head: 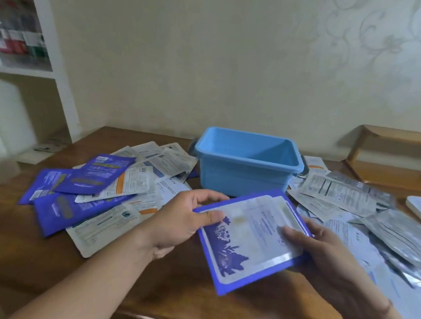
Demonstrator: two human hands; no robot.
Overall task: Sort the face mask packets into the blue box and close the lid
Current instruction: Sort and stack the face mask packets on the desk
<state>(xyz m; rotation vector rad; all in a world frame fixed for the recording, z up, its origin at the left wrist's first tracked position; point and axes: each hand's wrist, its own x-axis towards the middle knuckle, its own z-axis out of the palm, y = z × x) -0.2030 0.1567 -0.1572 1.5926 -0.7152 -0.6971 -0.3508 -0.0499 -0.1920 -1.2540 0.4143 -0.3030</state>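
- Step in hand: loading, judged barely begun; the blue box [246, 169] stands open and looks empty on the table [174, 295].
- Left hand [183, 222] and right hand [325, 255] each pinch an edge of one blue-bordered packet [249, 241], held just in front of the box.
- Next: carry it forward over the rim and release both grips; scattered packets [109, 194] remain.

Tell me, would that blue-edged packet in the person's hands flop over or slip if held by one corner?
Probably bendy: the blue-edged packet is a thin flat pouch, supported by the left hand and right hand together. Its glossy film looks slippery. Likely light.
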